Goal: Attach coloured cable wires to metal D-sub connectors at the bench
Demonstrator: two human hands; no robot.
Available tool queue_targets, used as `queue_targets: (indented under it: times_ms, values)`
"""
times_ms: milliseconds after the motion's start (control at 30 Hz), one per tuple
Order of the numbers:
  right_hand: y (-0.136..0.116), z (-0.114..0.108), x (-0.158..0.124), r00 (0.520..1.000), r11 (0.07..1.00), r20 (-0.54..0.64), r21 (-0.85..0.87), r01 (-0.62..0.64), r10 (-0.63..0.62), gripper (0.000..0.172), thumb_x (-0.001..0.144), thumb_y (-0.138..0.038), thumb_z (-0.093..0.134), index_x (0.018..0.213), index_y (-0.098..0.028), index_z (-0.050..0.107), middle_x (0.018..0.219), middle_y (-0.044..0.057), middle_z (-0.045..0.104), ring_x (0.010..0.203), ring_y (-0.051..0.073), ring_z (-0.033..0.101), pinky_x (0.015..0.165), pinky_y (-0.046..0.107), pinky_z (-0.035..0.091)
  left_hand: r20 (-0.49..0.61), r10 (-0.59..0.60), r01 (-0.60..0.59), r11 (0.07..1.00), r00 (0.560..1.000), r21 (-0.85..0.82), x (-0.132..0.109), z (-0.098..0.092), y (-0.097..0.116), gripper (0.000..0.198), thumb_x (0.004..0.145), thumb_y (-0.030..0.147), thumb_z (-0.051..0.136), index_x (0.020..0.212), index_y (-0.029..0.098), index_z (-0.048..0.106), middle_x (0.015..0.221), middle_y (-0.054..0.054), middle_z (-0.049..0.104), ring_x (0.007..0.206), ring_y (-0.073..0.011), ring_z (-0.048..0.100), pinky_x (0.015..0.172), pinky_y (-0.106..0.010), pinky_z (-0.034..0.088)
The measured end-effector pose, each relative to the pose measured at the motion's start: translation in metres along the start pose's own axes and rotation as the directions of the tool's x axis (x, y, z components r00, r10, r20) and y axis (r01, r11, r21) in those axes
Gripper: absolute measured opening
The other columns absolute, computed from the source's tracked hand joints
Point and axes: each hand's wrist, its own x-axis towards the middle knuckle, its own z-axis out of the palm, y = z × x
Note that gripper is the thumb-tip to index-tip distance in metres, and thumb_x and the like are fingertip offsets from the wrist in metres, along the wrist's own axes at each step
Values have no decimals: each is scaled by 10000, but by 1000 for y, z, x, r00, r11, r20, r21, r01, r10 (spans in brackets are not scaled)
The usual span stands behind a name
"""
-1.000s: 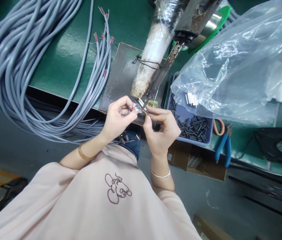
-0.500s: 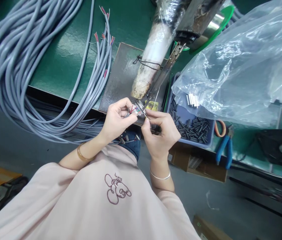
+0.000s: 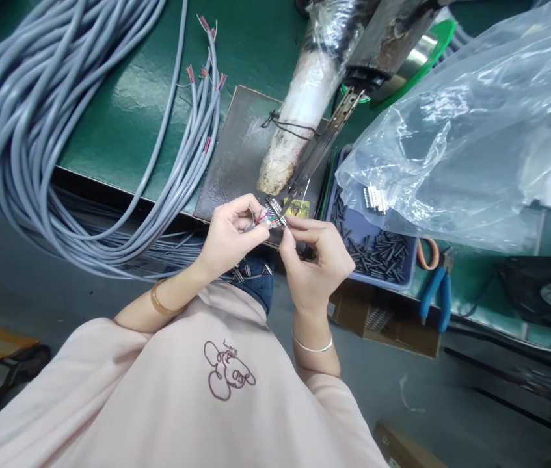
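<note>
My left hand (image 3: 232,235) pinches the stripped end of a grey cable, its thin coloured wires (image 3: 260,217) fanned out towards a small metal multi-pin connector (image 3: 275,209). On the other side, my right hand (image 3: 318,257) grips the connector's end between thumb and fingers. The wires meet the connector's pins. Just above it, the thin tip of a mounted soldering iron (image 3: 321,140) points down and appears to touch the connector; the exact contact is too small to tell. Beside the iron hangs a stained white tube (image 3: 289,123) tied with black wire.
Coiled grey cables (image 3: 26,117) fill the left of the green bench. On the right are a blue bin (image 3: 402,279) of black sleeves, a clear plastic bag (image 3: 451,143), blue-handled pliers (image 3: 436,292) and a green-rimmed solder spool (image 3: 443,45). Several wired connectors (image 3: 246,270) lie on my lap.
Both hands stay at the soldering iron's tip with only slight finger shifts. The whole view has moved a few pixels.
</note>
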Motion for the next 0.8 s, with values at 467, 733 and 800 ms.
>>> queue_targets:
  times_ms: [467, 733, 800]
  values:
    - [-5, -3, 5, 999, 997, -11, -69, 46, -47, 155, 881, -109, 711, 822, -225, 629, 900, -11, 783, 849, 134, 762, 779, 263, 604, 16, 24, -24, 1000, 1000, 11, 4, 2, 7, 157, 640, 140, 655, 636, 172, 501, 644, 48, 535, 503, -23, 401, 460, -146, 341]
    - [0, -9, -9, 983, 994, -158, 65, -87, 96, 41, 960, -208, 648, 965, -240, 673, 807, -52, 737, 522, 74, 659, 460, 192, 482, 11, -39, 39, 998, 999, 57, -1, 0, 1, 160, 637, 151, 666, 633, 171, 507, 625, 41, 519, 476, -18, 364, 419, -155, 249]
    - [0, -13, -11, 945, 991, -314, 123, -57, 94, 61, 972, -275, 640, 1012, -247, 676, 725, -69, 668, 394, 56, 541, 376, 207, 398, 22, -49, 47, 997, 999, 65, -5, -1, -1, 156, 656, 164, 688, 643, 169, 533, 601, 47, 501, 450, -17, 353, 401, -164, 229]
